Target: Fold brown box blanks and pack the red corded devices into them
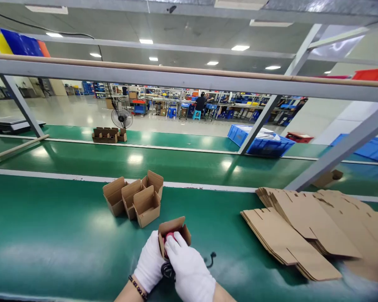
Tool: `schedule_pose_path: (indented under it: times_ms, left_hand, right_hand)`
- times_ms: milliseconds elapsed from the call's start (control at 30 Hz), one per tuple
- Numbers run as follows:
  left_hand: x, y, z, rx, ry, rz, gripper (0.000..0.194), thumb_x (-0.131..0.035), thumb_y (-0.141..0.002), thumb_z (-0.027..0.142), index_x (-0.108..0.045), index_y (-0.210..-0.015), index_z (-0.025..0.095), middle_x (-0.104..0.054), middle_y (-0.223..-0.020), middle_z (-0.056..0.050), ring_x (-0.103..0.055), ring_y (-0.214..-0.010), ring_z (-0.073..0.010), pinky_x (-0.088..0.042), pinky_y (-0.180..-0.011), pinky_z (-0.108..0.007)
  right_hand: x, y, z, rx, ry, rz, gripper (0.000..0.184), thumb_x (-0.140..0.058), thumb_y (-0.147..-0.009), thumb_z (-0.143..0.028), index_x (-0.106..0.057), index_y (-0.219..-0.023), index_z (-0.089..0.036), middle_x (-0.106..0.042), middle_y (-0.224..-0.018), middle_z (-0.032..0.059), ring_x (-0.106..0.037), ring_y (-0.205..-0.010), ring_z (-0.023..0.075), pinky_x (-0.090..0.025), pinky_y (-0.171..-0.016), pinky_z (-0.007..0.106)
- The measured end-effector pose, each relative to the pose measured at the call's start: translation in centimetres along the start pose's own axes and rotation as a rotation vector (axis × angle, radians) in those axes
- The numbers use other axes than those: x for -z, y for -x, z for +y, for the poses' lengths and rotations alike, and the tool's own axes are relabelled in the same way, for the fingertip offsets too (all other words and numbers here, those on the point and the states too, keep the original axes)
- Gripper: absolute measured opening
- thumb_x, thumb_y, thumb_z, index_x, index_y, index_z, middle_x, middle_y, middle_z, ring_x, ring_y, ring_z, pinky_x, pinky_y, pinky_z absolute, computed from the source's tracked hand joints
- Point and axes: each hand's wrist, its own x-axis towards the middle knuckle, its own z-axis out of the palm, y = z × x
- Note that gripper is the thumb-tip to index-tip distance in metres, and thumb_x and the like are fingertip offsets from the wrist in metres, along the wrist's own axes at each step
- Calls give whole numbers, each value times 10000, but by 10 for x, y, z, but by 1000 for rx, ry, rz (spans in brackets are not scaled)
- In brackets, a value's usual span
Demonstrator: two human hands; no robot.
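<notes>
L hand (149, 262) holds small open box (171, 225), near ctr of surface (66, 247); R hand (192, 268) has fingers inside on red item (169, 235), can't tell if gripping. Black cable (167, 270) outside, loose end right, could snag; hard pushing might bend walls.

The held box (173, 225) was plain brown, the item (169, 235) inside it red. Against it, left glove (150, 262) and right glove (191, 270) were white; nearer than it, the bracelet (137, 287) mixed black and gold; beneath it, the worktop (66, 239) was green.
</notes>
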Motion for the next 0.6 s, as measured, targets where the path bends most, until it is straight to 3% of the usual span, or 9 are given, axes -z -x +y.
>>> schedule_pose_path:
  times_ms: [100, 267, 333, 400, 500, 600]
  left_hand:
    - [-1, 2, -3, -10, -11, -10, 205, -565, -849, 341, -589, -991, 194, -686, -992, -135, -679, -919, -270, -543, -894, -456]
    - [2, -2, -5, -23, 19, -27, 234, -626, -811, 352, -606, -993, 205, -696, -1008, -127, -680, -959, -268, -533, -932, -418]
    - [4, -6, -3, -18, 40, -25, 274, -644, -806, 374, -602, -1023, 211, -709, -1035, -120, -687, -973, -259, -533, -946, -399]
    - [6, -7, 1, -9, 55, -23, 341, -668, -789, 388, -599, -1072, 211, -719, -1086, -118, -691, -1007, -261, -526, -970, -397]
    - [9, 5, 9, 67, 74, 5, 461, -709, -744, 384, -584, -1147, 199, -704, -1182, -119, -668, -1093, -277, -501, -1013, -410]
    - [13, 32, 17, 219, 41, 45, 534, -762, -664, 402, -588, -1121, 189, -703, -1138, -117, -653, -1077, -300, -502, -972, -422]
  right_hand:
    - [8, -9, -5, -63, -60, -63, 657, -571, -746, -137, -574, -1393, -24, -548, -1410, 267, -504, -1337, 412, -549, -988, 495]
    - [-3, -6, 11, 28, -138, 80, 691, -589, -681, -134, -595, -1363, -17, -582, -1382, 260, -522, -1322, 408, -517, -1031, 515]
    - [-15, 1, 21, 151, -140, 203, 687, -558, -658, -86, -617, -1342, -54, -607, -1375, 218, -550, -1308, 367, -515, -1051, 481]
    - [-27, 10, 29, 219, -122, 427, 654, -499, -675, -31, -631, -1312, -88, -630, -1361, 180, -565, -1303, 310, -526, -1051, 431]
    - [-39, 27, 34, 101, -86, 770, 428, -475, -801, -55, -668, -1173, -144, -700, -1202, 158, -663, -1145, 268, -591, -936, 383]
    - [-47, 38, 34, 49, -35, 844, 228, -497, -915, -181, -659, -1076, -182, -724, -948, 105, -718, -794, 225, -613, -688, 303]
